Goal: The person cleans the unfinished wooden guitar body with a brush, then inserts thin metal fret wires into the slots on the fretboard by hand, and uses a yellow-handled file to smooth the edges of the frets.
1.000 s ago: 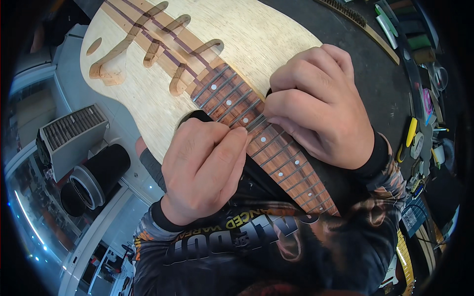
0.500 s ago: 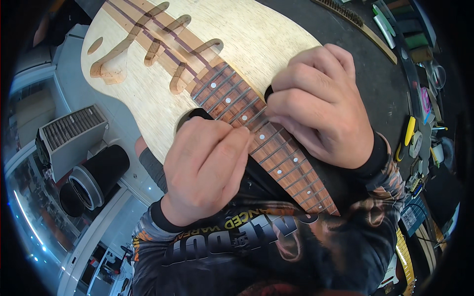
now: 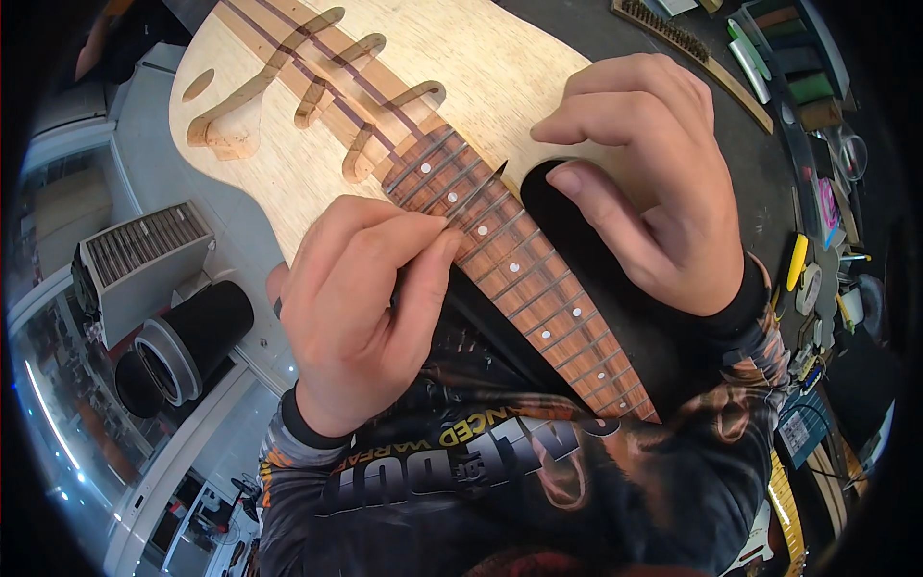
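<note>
An unfinished electric guitar lies across my lap, with a pale wooden body [image 3: 510,72] and a brown fretboard [image 3: 538,288] that has metal frets and white dot inlays. My left hand [image 3: 361,298] is closed in a pinch at the fretboard's near edge. Its fingertips hold a thin dark strip [image 3: 492,183] that lies across the board along a fret, its pointed end rising past the far edge; its exact kind is unclear. My right hand [image 3: 654,183] hovers beside the body's cutaway, empty, thumb and fingers apart.
On the dark bench at the right are a wooden-backed brush [image 3: 697,58], a yellow-handled tool [image 3: 796,262] and several small tools. A yellow guitar neck [image 3: 788,510] shows at lower right. A black cylinder [image 3: 207,327] and a grey slatted box [image 3: 144,264] stand at the left.
My right hand has come away from the fretboard, up and to the right, and its fingers have opened. My left hand has shifted slightly left, and the dark strip now shows.
</note>
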Available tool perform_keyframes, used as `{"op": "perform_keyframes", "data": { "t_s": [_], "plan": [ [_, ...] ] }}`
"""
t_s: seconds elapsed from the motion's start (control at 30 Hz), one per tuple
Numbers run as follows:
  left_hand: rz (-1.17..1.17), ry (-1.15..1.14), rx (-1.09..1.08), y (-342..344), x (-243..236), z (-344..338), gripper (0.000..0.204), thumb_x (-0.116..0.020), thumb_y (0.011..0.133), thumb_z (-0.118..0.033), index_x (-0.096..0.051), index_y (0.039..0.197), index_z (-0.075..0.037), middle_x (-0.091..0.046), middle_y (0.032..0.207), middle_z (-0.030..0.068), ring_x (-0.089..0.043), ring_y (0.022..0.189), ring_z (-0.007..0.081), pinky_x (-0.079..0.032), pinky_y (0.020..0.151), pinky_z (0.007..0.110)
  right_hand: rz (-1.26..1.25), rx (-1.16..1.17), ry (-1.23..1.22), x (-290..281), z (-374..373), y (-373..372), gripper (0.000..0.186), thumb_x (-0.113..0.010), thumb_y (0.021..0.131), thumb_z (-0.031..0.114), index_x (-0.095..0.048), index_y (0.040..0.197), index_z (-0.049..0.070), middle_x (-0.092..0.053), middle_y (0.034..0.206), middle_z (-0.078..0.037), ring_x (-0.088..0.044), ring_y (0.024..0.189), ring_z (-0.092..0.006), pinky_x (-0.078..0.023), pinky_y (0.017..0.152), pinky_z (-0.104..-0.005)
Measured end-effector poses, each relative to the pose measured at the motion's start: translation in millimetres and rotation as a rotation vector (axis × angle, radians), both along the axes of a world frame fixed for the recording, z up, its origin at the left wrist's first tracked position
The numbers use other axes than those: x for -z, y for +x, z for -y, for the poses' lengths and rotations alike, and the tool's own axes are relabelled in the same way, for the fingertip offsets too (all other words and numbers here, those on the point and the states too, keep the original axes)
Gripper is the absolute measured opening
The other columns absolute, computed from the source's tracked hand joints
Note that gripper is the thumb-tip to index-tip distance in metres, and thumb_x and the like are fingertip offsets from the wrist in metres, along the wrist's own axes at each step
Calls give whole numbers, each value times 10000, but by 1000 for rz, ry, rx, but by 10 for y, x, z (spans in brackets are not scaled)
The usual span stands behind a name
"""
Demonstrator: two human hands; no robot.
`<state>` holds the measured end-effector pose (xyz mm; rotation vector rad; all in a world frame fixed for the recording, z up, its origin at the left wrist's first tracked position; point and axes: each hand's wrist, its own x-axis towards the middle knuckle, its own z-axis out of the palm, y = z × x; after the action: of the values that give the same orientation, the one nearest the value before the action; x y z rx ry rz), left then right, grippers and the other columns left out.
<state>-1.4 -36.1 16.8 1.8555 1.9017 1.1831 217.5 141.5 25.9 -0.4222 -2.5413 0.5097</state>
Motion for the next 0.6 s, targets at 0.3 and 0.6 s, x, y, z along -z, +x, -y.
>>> {"op": "perform_keyframes", "data": {
  "t_s": [0.3, 0.6],
  "plan": [
    [-4, -15, 151, 51, 109, 96, 313, -937, 867, 62, -806, 1149, 22, -707, 1014, 139, -702, 860, 345, -570, 745, 435, 59, -122, -21, 99, 209, -69, 299, -943, 862, 180, -794, 1121, 186, -712, 1142, 23, -676, 1108, -264, -411, 1102, -478],
    [-127, 59, 147, 67, 157, 155, 343, -891, 830, 88, -799, 1157, 42, -691, 1027, 139, -686, 843, 333, -553, 732, 435, 47, -98, 54, 151, 234, -91, 287, -922, 828, 186, -761, 1066, 185, -697, 1094, 23, -672, 1106, -261, -429, 1094, -469]
  ]
}}
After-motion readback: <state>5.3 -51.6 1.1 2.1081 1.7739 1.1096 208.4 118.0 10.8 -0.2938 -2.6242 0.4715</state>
